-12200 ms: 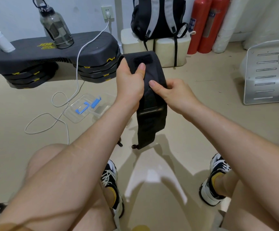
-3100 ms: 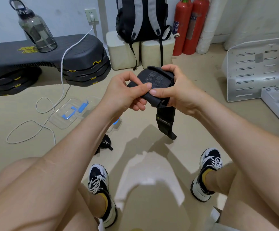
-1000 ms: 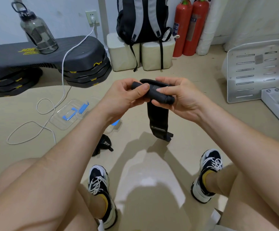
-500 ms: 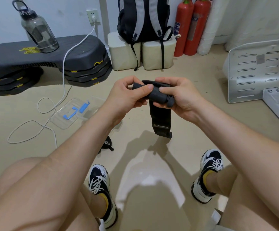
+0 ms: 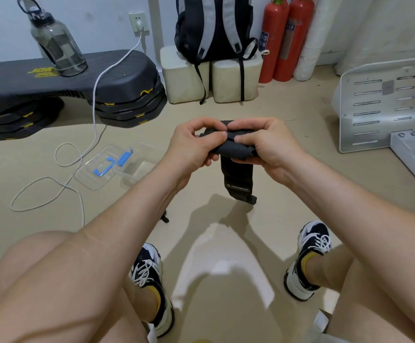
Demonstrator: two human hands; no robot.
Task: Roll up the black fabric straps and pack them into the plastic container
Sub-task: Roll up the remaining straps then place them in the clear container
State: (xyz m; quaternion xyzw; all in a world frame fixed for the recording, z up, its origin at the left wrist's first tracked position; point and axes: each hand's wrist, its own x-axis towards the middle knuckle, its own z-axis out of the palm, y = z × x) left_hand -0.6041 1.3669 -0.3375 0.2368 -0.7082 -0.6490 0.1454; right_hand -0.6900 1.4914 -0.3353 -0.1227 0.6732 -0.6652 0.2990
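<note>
A black fabric strap (image 5: 236, 178) is partly rolled into a tight bundle held in the air between both hands, and its loose tail hangs down with a small label near the end. My left hand (image 5: 194, 144) pinches the roll's left end. My right hand (image 5: 266, 144) grips the right end, thumb on top. The clear plastic container (image 5: 139, 169) lies on the floor to the left, beside its lid (image 5: 95, 174) with blue clips. A bit of a second black strap (image 5: 164, 217) peeks out from under my left forearm.
A white cable (image 5: 77, 164) loops across the floor by the container. A black step platform (image 5: 65, 87) with a water bottle (image 5: 55, 43) stands at the back left. A backpack (image 5: 214, 28) and two red extinguishers (image 5: 285, 40) line the wall. A white metal panel (image 5: 384, 105) stands at right.
The roll has grown thicker and the hanging tail has become shorter over the last seconds. Both hands stay on the roll and have turned it a little further.
</note>
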